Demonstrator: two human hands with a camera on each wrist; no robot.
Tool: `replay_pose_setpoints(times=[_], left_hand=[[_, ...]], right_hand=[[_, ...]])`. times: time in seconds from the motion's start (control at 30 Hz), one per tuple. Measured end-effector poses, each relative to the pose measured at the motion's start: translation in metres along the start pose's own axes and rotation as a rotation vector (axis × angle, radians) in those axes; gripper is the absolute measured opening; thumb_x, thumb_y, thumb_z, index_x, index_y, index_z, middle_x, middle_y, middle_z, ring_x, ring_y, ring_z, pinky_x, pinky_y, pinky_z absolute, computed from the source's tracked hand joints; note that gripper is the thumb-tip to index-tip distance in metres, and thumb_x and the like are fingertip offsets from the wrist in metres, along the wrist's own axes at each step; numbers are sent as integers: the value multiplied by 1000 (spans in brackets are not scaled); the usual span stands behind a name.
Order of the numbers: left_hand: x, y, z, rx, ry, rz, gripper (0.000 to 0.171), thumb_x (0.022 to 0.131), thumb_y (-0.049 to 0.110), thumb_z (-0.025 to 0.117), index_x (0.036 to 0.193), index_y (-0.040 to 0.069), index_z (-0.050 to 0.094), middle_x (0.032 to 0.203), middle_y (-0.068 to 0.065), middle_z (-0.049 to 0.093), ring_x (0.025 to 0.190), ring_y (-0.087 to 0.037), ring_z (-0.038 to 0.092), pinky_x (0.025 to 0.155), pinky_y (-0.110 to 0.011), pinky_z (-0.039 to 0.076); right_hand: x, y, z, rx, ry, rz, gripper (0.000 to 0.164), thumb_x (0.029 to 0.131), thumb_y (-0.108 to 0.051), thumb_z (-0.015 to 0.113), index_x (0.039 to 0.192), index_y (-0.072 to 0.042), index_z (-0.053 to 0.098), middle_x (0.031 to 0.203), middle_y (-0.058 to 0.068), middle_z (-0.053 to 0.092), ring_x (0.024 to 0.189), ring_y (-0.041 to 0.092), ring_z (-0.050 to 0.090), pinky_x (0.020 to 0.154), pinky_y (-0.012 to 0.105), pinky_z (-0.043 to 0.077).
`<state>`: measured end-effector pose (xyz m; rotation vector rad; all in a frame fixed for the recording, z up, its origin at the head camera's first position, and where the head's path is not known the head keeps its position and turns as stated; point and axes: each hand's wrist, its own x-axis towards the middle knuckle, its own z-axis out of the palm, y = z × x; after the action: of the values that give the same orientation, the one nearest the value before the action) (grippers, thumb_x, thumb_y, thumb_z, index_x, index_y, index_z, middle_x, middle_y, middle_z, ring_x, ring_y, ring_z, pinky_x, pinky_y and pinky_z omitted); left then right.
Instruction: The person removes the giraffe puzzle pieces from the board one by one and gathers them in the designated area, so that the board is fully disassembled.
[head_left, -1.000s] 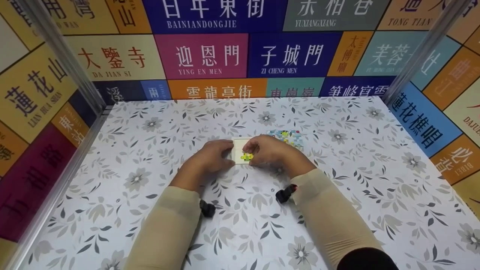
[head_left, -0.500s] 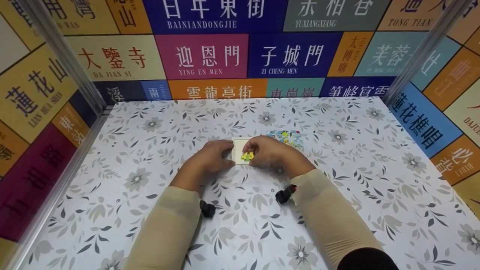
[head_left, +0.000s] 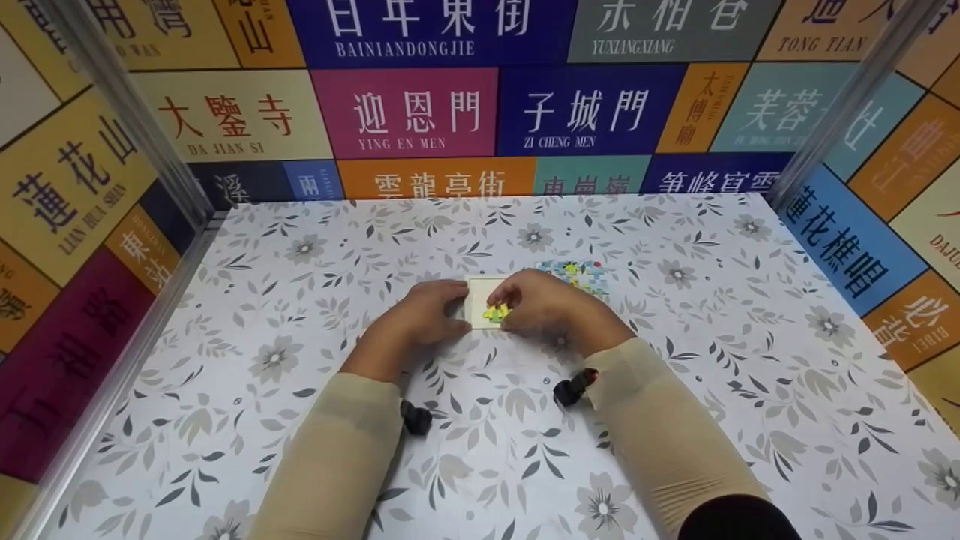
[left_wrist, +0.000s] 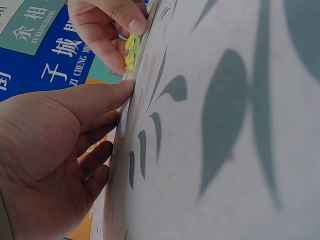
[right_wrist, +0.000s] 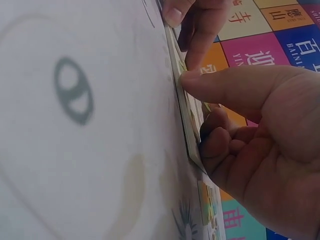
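A small cream puzzle tray (head_left: 477, 300) lies flat on the table in the head view. My left hand (head_left: 420, 311) holds its left side, thumb near the front corner and fingers near the far one. Yellow-and-green jigsaw pieces (head_left: 495, 313) are on the tray, by the fingertips of my right hand (head_left: 541, 304). That hand's fingers are curled, with thumb and forefinger around the pieces. In the left wrist view, yellow-green pieces (left_wrist: 131, 50) show between the right thumb and fingers. The right wrist view shows the right thumb at the tray's edge (right_wrist: 186, 117); its palm side hides most pieces.
Blue, yellow and red puzzle pieces (head_left: 581, 276) lie together behind my right hand, partly hidden by it. A white cloth with grey leaves (head_left: 480, 435) covers the table. Sign-printed panels (head_left: 405, 112) stand at the back and both sides.
The yellow-and-green pieces shift slightly under my right fingertips. Both hands stay almost in the same place, and the tray keeps its position.
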<state>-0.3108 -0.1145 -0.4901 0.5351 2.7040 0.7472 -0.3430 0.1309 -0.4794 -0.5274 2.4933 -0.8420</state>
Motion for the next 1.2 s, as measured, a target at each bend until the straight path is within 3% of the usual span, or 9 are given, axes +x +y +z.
replay_pose_setpoints(times=[0.23, 0.47, 0.8, 1.03, 1.2], left_hand=[[2, -1, 1, 7, 2, -17, 69, 100, 30, 74, 161, 12, 49, 172, -4, 44, 163, -29, 33, 137, -45, 25], [0, 3, 2, 9, 13, -21, 68, 99, 29, 75, 160, 11, 51, 171, -4, 45, 163, -30, 33, 137, -46, 24], [-2, 3, -1, -2, 8, -3, 68, 100, 27, 74, 161, 11, 49, 171, -5, 44, 164, -30, 32, 137, -45, 23], [-1, 2, 0, 6, 10, 0, 67, 100, 27, 74, 160, 10, 50, 171, -6, 45, 164, -30, 33, 137, -45, 24], [-2, 2, 0, 17, 14, 14, 67, 99, 26, 74, 160, 9, 51, 170, -7, 45, 163, -31, 34, 137, -46, 24]], right_hand=[[-5, 2, -12, -2, 15, -70, 42, 87, -23, 87, 129, -23, 78, 123, 0, 76, 113, 23, 68, 98, 43, 58], [-20, 12, -36, 14, 50, -50, 39, 91, -23, 85, 129, -26, 77, 130, 2, 72, 116, 24, 67, 93, 42, 60], [-41, 42, -58, 5, 78, -11, 40, 93, -19, 81, 132, -25, 76, 135, 6, 67, 116, 26, 68, 92, 41, 59], [-54, 68, -70, 27, 89, 4, 42, 92, -21, 84, 133, -23, 75, 137, 6, 68, 117, 29, 67, 85, 37, 60], [-60, 84, -78, 24, 86, 2, 41, 92, -23, 84, 132, -24, 75, 133, 7, 69, 122, 31, 66, 90, 41, 61]])
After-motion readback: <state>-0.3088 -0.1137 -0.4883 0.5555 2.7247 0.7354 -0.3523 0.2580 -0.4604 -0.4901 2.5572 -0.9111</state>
